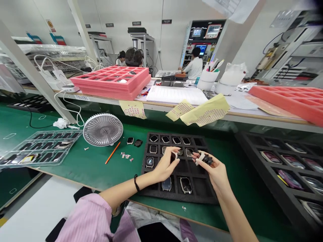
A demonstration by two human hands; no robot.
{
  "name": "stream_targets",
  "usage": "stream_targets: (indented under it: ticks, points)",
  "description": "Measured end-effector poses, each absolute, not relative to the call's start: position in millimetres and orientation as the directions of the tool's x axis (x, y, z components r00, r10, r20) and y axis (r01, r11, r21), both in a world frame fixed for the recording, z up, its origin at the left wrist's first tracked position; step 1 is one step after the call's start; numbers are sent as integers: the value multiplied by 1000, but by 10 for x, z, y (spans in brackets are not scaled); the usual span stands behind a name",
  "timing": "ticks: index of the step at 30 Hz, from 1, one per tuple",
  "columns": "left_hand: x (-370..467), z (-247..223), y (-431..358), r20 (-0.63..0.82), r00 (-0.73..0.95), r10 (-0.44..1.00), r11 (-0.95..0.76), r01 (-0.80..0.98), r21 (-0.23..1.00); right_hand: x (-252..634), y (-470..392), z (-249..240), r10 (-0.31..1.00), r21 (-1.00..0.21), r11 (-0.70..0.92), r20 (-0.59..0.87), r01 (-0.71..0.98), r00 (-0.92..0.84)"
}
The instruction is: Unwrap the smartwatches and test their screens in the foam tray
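Note:
My left hand (165,165) hovers over the black foam tray (176,197), thumb and fingers curved apart with nothing evident between them. It partly covers the middle cells. My right hand (216,171), over the tray's right side, is closed on a small dark part with a pale strip (207,159); its exact kind I cannot make out. Smartwatches sit in many cells, among them a watch with a lit screen (149,162) at the left and a silver-framed watch (186,185) in the front row. Another watch (189,152) lies just left of my right fingertips.
Left of the tray lie two watch pieces (133,142), small pale scraps (126,156) and an orange stick (112,153). A white fan (103,130) stands behind them. A clear tray (64,158) is far left, another black tray (254,168) right. A shelf holds pink foam trays (136,88).

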State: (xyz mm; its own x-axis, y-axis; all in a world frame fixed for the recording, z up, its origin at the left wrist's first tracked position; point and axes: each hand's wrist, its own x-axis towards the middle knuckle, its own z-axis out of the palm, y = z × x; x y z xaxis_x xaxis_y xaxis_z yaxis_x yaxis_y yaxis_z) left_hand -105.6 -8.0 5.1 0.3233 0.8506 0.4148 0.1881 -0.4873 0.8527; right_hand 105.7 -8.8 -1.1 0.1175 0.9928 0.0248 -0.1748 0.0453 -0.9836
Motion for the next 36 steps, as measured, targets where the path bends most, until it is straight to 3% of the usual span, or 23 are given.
stream_targets:
  ticks: [3,5,12,23,27,29,33,36]
  points:
    - [-773,-25,21,113,425,898,-208,184,961,1053,-101,-76,991,-982,57,34,-177,131]
    - [-642,-95,77,13,441,897,-123,223,967,1035,-122,-112,990,-980,63,38,-189,133]
    - [-496,-260,182,-14,416,909,-126,306,944,1038,-146,-114,988,-978,63,33,-198,152]
    - [-483,-297,138,19,363,931,-186,430,884,1014,-167,-113,994,-982,39,19,-183,105]
    - [-519,-210,54,56,400,915,-260,477,839,1082,-149,-88,996,-986,15,1,-165,87]
    - [-550,-125,21,141,429,892,-365,502,784,1128,-143,-66,998,-986,-25,-33,-165,46]
    - [-598,61,41,369,631,682,-651,294,700,1157,-170,-33,986,-962,-139,-111,-235,-128]
    - [-607,155,97,357,735,577,-628,119,769,1130,-211,-20,970,-948,-191,-143,-253,-197]
